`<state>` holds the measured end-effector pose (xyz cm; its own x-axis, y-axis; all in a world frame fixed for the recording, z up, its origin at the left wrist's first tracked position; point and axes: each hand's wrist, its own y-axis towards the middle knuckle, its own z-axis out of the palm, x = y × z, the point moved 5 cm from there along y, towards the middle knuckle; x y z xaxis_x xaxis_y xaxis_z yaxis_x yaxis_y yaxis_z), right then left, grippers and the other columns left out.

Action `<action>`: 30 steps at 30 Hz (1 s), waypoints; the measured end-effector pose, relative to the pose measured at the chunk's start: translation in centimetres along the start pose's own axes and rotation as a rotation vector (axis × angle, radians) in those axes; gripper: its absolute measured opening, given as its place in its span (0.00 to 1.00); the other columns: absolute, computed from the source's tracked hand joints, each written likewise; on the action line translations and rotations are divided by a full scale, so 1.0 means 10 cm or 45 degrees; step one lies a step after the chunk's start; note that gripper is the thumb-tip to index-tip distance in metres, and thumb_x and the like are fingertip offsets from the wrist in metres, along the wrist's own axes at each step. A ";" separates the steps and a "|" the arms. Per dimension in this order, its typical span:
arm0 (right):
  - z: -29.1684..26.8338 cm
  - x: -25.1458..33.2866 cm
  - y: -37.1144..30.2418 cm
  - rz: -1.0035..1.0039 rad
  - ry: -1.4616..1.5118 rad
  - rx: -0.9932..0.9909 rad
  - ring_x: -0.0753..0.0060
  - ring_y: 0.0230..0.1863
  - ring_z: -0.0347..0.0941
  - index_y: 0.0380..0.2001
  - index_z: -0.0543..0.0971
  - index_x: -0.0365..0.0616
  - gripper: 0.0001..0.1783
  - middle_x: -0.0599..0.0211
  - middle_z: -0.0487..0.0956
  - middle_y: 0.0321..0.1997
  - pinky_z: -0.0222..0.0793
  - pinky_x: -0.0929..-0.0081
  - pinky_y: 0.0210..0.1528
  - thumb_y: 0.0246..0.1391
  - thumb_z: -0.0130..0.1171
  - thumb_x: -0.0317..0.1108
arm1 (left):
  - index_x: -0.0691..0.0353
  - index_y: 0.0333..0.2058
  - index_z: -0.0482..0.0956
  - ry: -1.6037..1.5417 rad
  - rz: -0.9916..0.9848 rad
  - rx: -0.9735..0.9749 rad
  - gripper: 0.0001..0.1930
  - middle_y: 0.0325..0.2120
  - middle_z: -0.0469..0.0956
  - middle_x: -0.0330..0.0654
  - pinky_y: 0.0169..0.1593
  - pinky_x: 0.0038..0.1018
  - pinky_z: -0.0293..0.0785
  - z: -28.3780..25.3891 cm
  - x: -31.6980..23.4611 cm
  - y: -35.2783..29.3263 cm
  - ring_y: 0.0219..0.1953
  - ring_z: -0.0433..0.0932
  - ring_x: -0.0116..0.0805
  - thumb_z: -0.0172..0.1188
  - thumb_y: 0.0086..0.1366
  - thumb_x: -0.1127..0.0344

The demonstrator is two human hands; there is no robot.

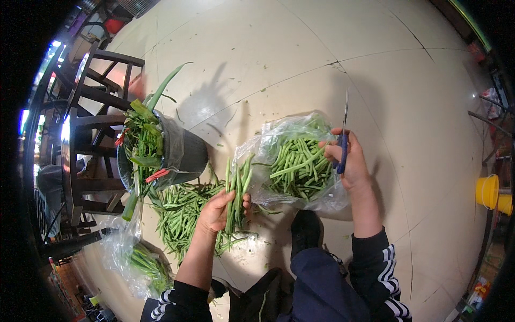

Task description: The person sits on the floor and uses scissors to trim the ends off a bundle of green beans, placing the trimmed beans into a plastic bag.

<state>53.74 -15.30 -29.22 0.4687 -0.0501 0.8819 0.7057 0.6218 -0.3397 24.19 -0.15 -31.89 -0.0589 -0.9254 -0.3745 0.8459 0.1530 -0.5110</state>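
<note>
A small bunch of green beans (236,194) stands upright in my left hand (217,211), its fingers closed around the pods. My right hand (354,166) grips a pair of scissors (344,145) with dark blue handles, the blades pointing away from me. Just left of that hand lies a clear plastic bag (257,180) spread under a heap of cut green beans (300,173). Below and to the left of my left hand, a larger loose pile of beans (182,212) lies on the floor.
A dark bucket (190,153) full of leafy green scraps stands at left, beside dark wooden chairs (102,126). Another plastic bag with green stalks (147,265) lies at lower left. Yellow buckets (487,192) stand at far right. Bits of trimmings dot the tiled floor (300,32).
</note>
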 end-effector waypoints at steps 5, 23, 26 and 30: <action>0.13 0.06 -0.09 0.039 -0.074 0.064 0.76 0.30 0.74 0.49 0.67 0.38 0.24 0.54 0.80 0.36 0.72 0.81 0.33 0.47 0.57 0.17 | 0.62 0.52 0.68 0.128 0.121 -0.072 0.18 0.38 0.75 0.42 0.38 0.25 0.71 0.12 -0.05 0.11 0.35 0.71 0.28 0.58 0.66 0.64; 0.26 -0.40 -0.31 0.303 0.589 0.156 0.69 0.34 0.74 0.45 0.72 0.45 0.19 0.56 0.78 0.39 0.74 0.70 0.41 0.49 0.60 0.22 | 0.63 0.45 0.75 0.728 0.077 -0.191 0.20 0.38 0.82 0.41 0.42 0.24 0.71 0.96 0.05 0.56 0.36 0.77 0.26 0.71 0.56 0.65; 0.03 -0.78 -0.28 0.378 0.637 -0.014 0.69 0.32 0.74 0.42 0.73 0.46 0.16 0.55 0.77 0.40 0.73 0.68 0.41 0.49 0.60 0.21 | 0.63 0.44 0.74 0.439 0.234 -0.239 0.19 0.36 0.82 0.39 0.39 0.23 0.70 0.94 -0.01 0.52 0.35 0.75 0.25 0.70 0.56 0.65; -0.05 -0.61 -0.40 0.171 0.119 -0.153 0.71 0.39 0.74 0.49 0.68 0.43 0.22 0.55 0.79 0.42 0.72 0.75 0.41 0.49 0.57 0.19 | 0.64 0.49 0.75 0.719 0.247 -0.323 0.18 0.37 0.82 0.39 0.48 0.26 0.72 1.13 -0.13 0.60 0.41 0.77 0.27 0.66 0.60 0.73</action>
<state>48.28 -17.86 -33.38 0.6064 -0.0487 0.7937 0.6891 0.5302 -0.4940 35.32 -1.95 -25.69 -0.2461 -0.5583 -0.7923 0.7217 0.4402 -0.5343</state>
